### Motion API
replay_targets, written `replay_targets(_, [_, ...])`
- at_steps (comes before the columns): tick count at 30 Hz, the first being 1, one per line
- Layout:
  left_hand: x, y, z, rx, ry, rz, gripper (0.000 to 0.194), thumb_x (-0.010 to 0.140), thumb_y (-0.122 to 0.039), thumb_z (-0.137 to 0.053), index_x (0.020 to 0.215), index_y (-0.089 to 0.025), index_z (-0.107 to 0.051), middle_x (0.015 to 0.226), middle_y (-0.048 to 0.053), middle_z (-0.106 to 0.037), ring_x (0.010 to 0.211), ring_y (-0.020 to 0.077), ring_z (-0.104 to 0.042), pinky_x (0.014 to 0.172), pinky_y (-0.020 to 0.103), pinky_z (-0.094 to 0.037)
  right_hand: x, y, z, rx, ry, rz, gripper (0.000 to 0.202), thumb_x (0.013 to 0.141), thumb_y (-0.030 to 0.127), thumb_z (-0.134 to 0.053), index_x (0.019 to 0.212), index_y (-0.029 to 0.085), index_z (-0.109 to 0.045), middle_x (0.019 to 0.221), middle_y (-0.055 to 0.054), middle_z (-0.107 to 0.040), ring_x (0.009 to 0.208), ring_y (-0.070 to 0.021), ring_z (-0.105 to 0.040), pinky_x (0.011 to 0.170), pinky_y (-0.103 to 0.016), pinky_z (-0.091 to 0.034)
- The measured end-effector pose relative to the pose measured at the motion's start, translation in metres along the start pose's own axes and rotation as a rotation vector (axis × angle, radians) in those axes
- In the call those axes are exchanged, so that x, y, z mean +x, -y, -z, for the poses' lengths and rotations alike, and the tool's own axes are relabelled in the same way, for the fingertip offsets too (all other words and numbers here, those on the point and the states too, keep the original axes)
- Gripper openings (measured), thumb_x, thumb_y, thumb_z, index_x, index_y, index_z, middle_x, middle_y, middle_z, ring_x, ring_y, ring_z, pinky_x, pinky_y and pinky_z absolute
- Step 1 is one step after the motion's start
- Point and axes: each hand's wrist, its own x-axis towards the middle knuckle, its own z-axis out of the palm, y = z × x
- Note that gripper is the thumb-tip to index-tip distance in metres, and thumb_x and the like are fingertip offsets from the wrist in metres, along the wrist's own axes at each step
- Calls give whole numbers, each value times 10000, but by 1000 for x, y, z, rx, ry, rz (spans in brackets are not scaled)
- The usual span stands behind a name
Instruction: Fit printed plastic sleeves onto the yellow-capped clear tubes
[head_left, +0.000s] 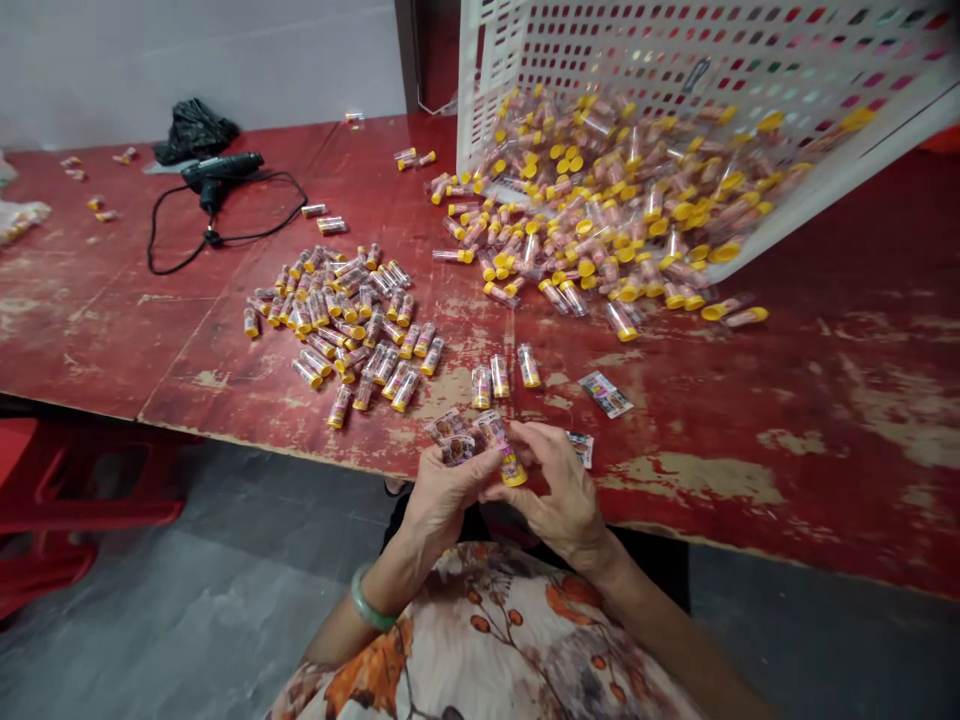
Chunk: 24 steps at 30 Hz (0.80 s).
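My left hand [448,490] is closed on several printed sleeves [456,440] that fan out past its fingers. Between both hands is a small clear tube [504,455] with a yellow cap toward me and a printed sleeve around it. My right hand [559,490] has its fingers bent round the tube's right side. Just beyond the hands, three tubes [500,376] stand or lie near the table edge. To their right is a flat printed sleeve [606,394], and another [581,448] is partly hidden behind my right hand.
A heap of sleeved tubes [337,305] lies left of centre. A tipped white basket [487,90] spills yellow-capped tubes [600,200] at the back right. A heat gun [217,175] with its cord and a black bag [196,130] lie back left. Red stools [97,480] stand lower left.
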Motion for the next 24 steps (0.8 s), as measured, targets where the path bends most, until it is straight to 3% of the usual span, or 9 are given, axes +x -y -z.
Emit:
replay_targets(3, [0, -2, 1, 49, 10, 15, 268, 614, -310, -809, 632, -114, -627, 476, -37, -507, 402, 22, -382, 407, 160, -302, 8, -2, 13, 87, 117, 8, 447, 846, 328, -606, 1269, 220, -510, 1051, -98, -603, 920, -197, -624, 756, -307, -556])
replay_targets(5, [0, -3, 1, 71, 7, 6, 306, 618, -341, -804, 584, -123, -591, 428, -56, -446, 375, 16, -327, 387, 167, -266, 9, -1, 18, 110, 117, 11, 367, 878, 225, -547, 1245, 233, -535, 1038, -85, -623, 914, -180, -633, 756, -295, -554])
replay_targets(11, [2, -1, -1, 72, -31, -9, 343, 559, -376, -830, 601, -131, -595, 455, -55, -461, 369, 21, -335, 389, 183, -273, 0, 1, 9, -19, 41, 158, 467, 857, 85, -483, 1307, 204, -509, 1121, -111, -648, 1038, -196, -631, 854, -318, -555])
replay_targets(16, [2, -1, 3, 85, -13, 21, 366, 607, -410, -798, 571, -144, -548, 410, -58, -422, 364, 26, -312, 378, 186, -206, -2, 2, 9, 16, 30, 112, 449, 848, 97, -523, 1283, 206, -540, 1095, -111, -661, 1000, -198, -647, 830, -324, -571])
replay_targets(21, [0, 13, -5, 74, -10, -16, 333, 614, -365, -798, 572, -151, -546, 436, -54, -435, 386, 32, -337, 407, 192, -255, -5, 5, 9, 23, -71, 78, 445, 817, 58, -531, 1227, 221, -591, 1062, -99, -677, 941, -199, -665, 773, -322, -578])
replay_targets(24, [-9, -7, -15, 81, -102, 21, 343, 567, -350, -820, 562, -138, -550, 421, -53, -434, 388, 23, -337, 423, 186, -261, -6, 7, 6, 31, -78, 75, 471, 799, 34, -542, 1226, 228, -590, 1050, -95, -676, 927, -194, -664, 761, -313, -576])
